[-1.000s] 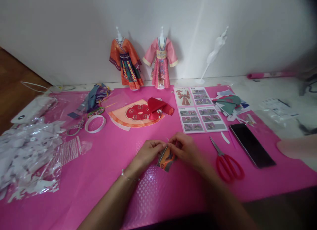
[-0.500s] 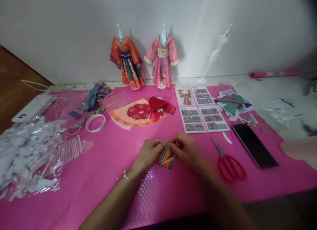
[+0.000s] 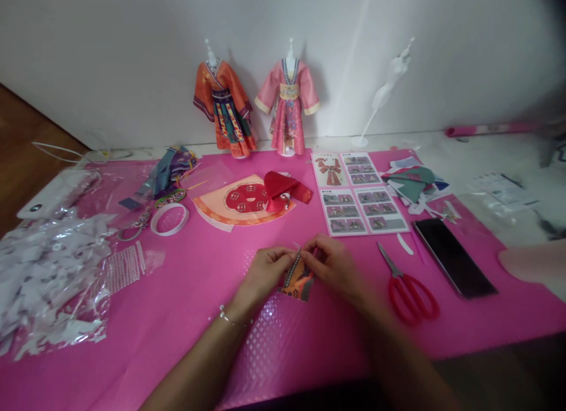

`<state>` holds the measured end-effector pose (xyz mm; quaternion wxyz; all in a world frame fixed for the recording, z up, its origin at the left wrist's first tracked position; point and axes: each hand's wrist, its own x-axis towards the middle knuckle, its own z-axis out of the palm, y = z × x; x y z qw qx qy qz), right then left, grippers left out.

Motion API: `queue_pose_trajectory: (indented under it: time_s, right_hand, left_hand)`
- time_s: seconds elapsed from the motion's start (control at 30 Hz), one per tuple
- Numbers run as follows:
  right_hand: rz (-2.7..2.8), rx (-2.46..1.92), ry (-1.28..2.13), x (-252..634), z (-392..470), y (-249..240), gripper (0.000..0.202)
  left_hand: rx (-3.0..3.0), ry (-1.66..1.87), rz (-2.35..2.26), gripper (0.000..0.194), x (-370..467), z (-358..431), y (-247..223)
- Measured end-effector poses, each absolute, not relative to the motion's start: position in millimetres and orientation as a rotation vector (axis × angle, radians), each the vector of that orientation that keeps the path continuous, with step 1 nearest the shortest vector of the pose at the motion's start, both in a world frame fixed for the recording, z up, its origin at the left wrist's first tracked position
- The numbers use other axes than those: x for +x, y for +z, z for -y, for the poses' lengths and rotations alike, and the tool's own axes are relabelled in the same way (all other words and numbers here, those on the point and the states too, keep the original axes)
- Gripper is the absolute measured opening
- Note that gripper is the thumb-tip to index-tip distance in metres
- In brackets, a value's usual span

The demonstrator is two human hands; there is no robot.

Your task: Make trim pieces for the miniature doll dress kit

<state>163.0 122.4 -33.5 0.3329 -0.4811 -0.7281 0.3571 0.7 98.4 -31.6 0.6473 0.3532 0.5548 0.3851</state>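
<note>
Between my hands is a small piece of patterned fabric (image 3: pixel 299 284), orange and dark, with a grey dotted trim along one slanting edge. My left hand (image 3: pixel 266 272) pinches its upper left edge between thumb and fingers. At the upper right edge my right hand (image 3: pixel 332 263) pinches it too, so the fingertips of both hands nearly meet. A thin pale strip sticks up above the fingertips. Beyond my hands lie a peach and orange curved fabric piece (image 3: pixel 212 203) with a red centre and a folded red fabric piece (image 3: pixel 278 187) on top.
Red-handled scissors (image 3: pixel 409 287) and a black phone (image 3: pixel 455 257) lie to the right, near an instruction sheet (image 3: pixel 365 210). To the left are a tape roll (image 3: pixel 184 215) and a plastic bag of scraps (image 3: pixel 53 269). Two dressed doll forms (image 3: pixel 225 107) and a bare white form (image 3: pixel 391 84) stand behind.
The fabric between my hands has tilted slightly, its lower edge shifting a little up and left. Both hands keep their pinch. The whole view has shifted slightly.
</note>
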Motion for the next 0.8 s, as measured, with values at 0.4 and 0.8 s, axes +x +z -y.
queue_pose_trajectory:
  time_s: [0.4,0.8]
  right_hand:
    - [1.638,-1.275,1.128,171,-127,-35,0.016]
    - [1.606,-1.021,1.546,169,-131,-34,0.021]
  left_hand:
    - [0.828,0.845,-1.219,0.027,-1,-97,-25]
    - [0.950,0.788,-1.093,0.030,-5,-90,-16]
